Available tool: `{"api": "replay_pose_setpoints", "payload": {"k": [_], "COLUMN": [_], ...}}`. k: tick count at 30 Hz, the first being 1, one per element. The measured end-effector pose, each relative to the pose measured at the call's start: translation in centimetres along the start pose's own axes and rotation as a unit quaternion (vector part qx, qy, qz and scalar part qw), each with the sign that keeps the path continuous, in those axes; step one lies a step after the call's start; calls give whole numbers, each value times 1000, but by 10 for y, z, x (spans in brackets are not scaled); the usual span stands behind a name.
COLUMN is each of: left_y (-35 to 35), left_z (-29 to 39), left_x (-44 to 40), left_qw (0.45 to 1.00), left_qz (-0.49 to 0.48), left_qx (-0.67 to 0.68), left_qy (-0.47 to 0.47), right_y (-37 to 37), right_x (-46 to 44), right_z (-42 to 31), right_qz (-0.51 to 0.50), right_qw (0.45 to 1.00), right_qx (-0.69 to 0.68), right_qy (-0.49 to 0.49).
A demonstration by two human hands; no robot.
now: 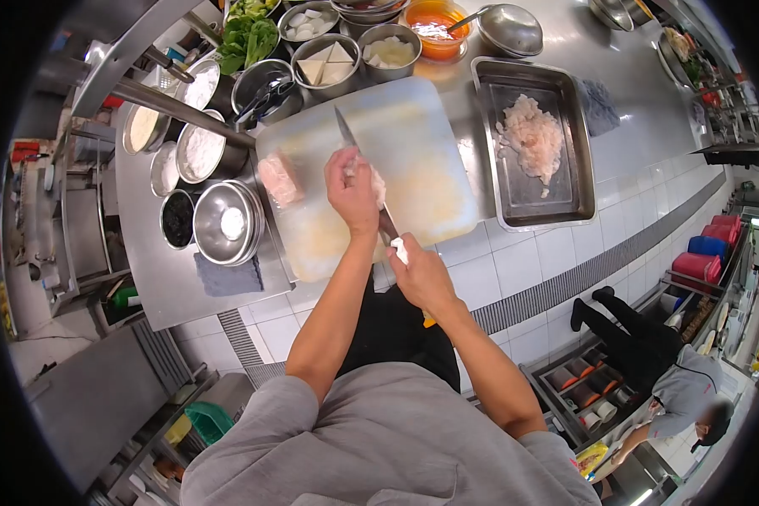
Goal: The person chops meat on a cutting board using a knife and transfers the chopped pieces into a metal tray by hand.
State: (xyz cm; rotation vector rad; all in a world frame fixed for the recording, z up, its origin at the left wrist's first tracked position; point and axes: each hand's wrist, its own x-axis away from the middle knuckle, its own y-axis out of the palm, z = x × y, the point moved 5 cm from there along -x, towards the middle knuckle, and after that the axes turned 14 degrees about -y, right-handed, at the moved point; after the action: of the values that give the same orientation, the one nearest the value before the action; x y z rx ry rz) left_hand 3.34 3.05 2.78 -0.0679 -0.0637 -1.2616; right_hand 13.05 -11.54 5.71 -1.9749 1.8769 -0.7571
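On the white cutting board (430, 143), my left hand (352, 192) presses with bent fingers on a pale piece of meat (379, 187), which is partly hidden beneath it. My right hand (422, 271) is wrapped round the handle of a long knife (344, 128). The blade runs up alongside the meat and under my left hand, and its tip shows beyond the fingers. A larger pink block of meat (280, 178) lies at the board's left side. To the right of the board, a metal tray (565, 198) holds a heap of sliced pale meat (531, 139).
Metal bowls (228, 221) and containers of white powder (201, 152) stand left of the board. Behind it are a bowl of white blocks (326, 67) and an orange liquid (435, 29). Cloths (597, 106) lie on the counter. Another person (687, 384) is at the lower right.
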Motion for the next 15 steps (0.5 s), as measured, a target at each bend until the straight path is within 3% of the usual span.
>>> {"api": "replay_pose_setpoints", "payload": {"k": [4,7,8,11,12,13,14,15], "left_y": [66,142,168,251,268,286,301,304], "left_z": [68,120,129,92,65,30,15,19], "left_x": [21,52,63,82,83,82,82,83], "left_qw": [993,972,959,962,959,964,961,961], "left_qz": [-68,-122,-133,-199,-212,-212,-207,-211], "left_qx": [88,119,126,84,91,3,-84,-76], "left_qy": [30,160,215,169,165,162,162,163], "right_y": [-72,-146,-166,-217,-228,-236,-246,-253], "right_x": [14,36,43,51,52,50,50,54], "right_z": [-20,-26,-14,24,48,73,89,93], "right_qz": [91,199,218,205,182,174,167,172], "right_qw": [996,980,973,898,879,873,867,863], "right_qx": [-1,4,73,361,412,422,433,438], "right_qy": [2,-1,13,143,155,171,183,186]}}
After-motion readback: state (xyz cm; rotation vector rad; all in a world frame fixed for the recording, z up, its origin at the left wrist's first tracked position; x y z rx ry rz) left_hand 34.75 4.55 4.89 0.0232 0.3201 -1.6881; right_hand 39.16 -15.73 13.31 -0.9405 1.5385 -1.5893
